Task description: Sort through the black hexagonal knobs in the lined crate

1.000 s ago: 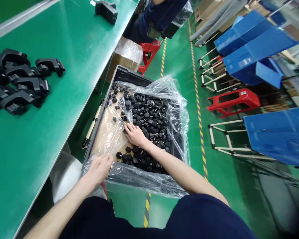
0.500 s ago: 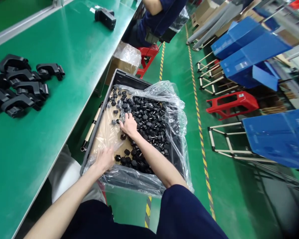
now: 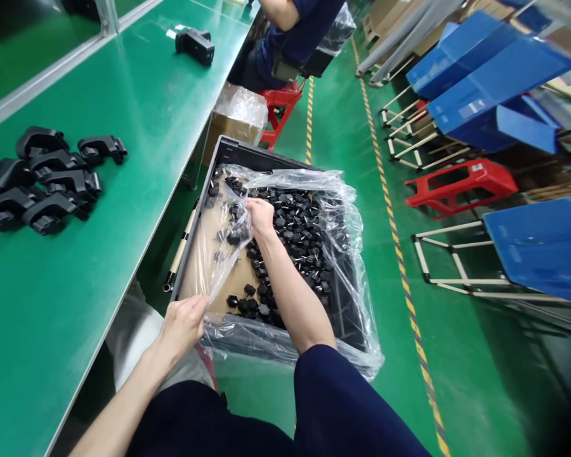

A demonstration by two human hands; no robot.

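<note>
Plastic liner [image 3: 219, 254] seemingly pinched in both hands' fingers [image 3: 204, 306].

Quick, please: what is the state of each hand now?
Left hand: closed on the clear plastic liner.
Right hand: closed on the liner, among small black parts.

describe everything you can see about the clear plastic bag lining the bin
The plastic bag is a thin, clear, crinkled and glossy liner in a dark grey bin on the floor beside the green table. Its mouth is open and spills over the bin's near and right rims. It holds many small black parts, heaped toward the right, over what looks like brown cardboard. The left hand grips its near-left edge; the right hand pinches a fold further in, lifting the film.
</note>
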